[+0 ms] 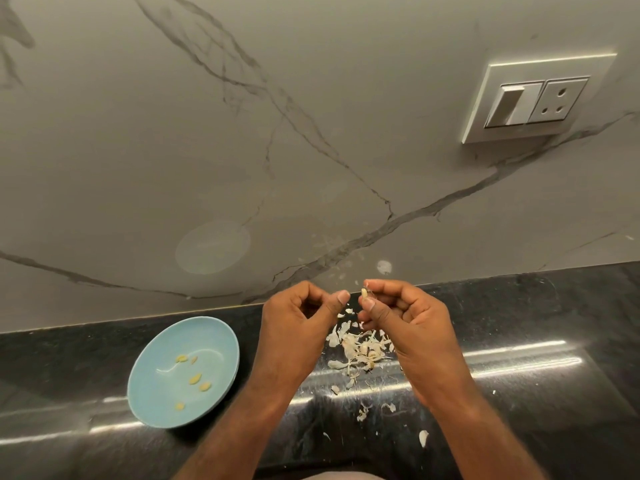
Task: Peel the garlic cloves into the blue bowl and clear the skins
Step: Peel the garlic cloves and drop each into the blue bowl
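A small garlic clove (364,293) is pinched at the tips of the fingers (370,304) of the right hand (412,323), with the thumb below and one finger on top. The other fingers of that hand are curled in loosely. The clove is likely held up like this so the last bit of skin can be picked off.

The fingers (341,298) of the left hand (294,317) are curled in too. Its thumb is stuck out toward the clove but is just apart from it. Nothing can be seen in this hand (a tiny scrap of skin could be hidden).

Both hands are held up over the middle of the worktop (519,393), near its back edge, with the wrists bent and the arms reaching in from the front edge. A pile of skins (356,351) lies right under the hands, so it seems the skins are dropped straight down there. A few more bits are scattered toward the front edge.

The blue bowl (214,341) is set toward the left end of the worktop, close by the left hand, so it is easy to reach. A few peeled cloves (195,378) lie in it. The skins are not yet cleared.
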{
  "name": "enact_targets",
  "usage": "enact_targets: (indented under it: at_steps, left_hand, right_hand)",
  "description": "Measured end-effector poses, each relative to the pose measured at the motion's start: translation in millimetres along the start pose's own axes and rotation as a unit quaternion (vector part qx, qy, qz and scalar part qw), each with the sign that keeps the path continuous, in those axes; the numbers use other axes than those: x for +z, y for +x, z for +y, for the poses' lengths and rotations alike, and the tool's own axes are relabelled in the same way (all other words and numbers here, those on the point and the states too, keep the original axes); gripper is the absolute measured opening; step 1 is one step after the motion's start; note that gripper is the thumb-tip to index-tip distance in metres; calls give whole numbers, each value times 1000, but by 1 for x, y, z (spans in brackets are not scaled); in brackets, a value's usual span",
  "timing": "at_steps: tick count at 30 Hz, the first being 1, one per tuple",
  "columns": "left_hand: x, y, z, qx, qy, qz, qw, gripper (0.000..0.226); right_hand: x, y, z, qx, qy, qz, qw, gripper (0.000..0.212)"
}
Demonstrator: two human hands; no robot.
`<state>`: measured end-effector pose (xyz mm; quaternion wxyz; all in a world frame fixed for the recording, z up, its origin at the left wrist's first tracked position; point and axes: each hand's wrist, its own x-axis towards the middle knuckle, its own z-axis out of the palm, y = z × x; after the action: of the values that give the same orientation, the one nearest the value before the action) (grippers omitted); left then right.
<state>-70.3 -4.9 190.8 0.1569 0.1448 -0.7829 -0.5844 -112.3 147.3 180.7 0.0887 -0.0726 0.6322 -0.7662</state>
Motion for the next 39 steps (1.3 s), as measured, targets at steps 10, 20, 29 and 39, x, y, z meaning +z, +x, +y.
enact_targets:
  at_steps: [10, 20, 29, 39]
  left_hand:
    - [-1, -2, 10, -56, -80, -101, 990, 9]
    - [-5, -2, 10, -93, -117, -74, 986, 11]
    - [-4, -4, 8, -99, -121, -71, 985, 9]
    - [-4, -4, 5, -86, -126, -74, 985, 9]
  right_hand:
    - [0, -3, 0, -39, -108, -28, 993, 21]
    - [-3, -3, -4, -38, -92, 8, 995, 15]
    - [-10, -3, -2, -65, -182, 50, 980, 26]
    - [-5, -3, -6, -5, -138, -42, 990, 15]
